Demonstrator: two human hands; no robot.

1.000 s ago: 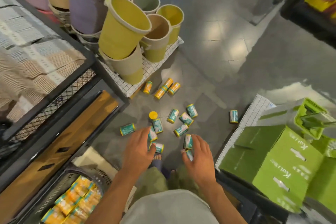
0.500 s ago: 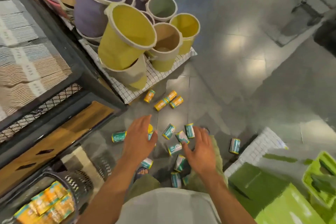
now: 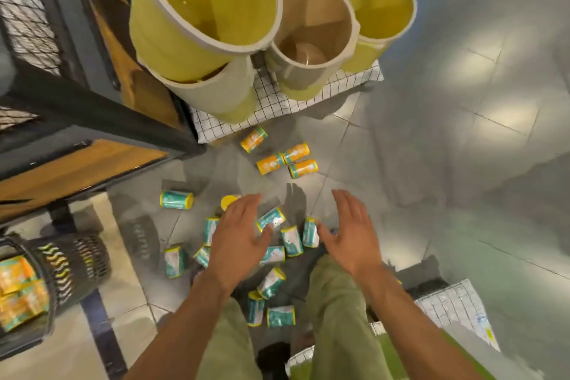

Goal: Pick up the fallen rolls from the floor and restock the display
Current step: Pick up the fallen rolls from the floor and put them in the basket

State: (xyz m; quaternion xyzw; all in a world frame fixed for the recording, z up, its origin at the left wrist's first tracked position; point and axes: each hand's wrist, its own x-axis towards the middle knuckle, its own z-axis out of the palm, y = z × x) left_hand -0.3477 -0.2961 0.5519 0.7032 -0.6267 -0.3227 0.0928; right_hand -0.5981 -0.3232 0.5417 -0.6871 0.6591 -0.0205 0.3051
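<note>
Now: left hand, right hand spread, empty, above some eleven teal rolls; four orange rolls beyond.

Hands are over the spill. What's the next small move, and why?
Probably lower the left hand and curl its fingers round the teal roll beside its thumb: it and the right hand are open and empty, and that roll lies closest on the floor.

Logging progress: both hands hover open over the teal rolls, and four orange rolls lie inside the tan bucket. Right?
No: head view shows the four orange cylindrical rolls on the grey tiled floor beside the checked mat. The rest stands.
</note>
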